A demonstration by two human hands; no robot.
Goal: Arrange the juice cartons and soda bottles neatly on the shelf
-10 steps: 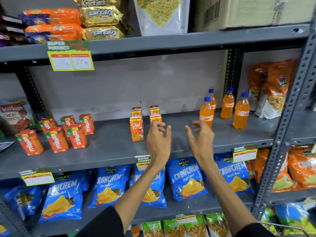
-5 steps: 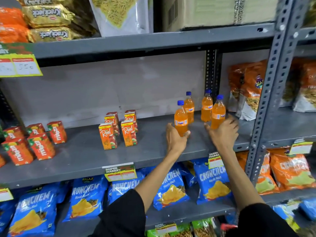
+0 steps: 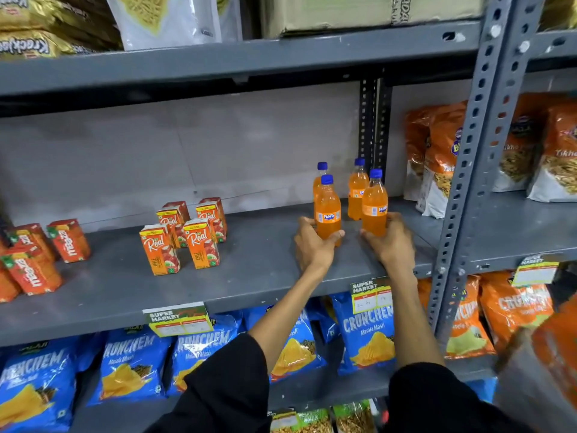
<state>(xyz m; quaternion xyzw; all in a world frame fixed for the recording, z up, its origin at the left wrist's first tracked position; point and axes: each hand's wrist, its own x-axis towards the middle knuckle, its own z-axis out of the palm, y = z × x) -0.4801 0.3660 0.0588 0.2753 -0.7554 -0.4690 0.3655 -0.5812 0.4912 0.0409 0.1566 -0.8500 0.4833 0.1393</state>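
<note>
On shelf (image 3: 249,270), hands (image 3: 312,248) grip orange-filled bottles (image 3: 327,214).

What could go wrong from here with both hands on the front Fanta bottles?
1. The left hand and right hand each grip a front bottle low at the base; the tall bottles could tip.
2. Two rear bottles stand close behind, so a push back could knock them over.
3. The right bottle sits near the upright post, so it could bump it.
</note>
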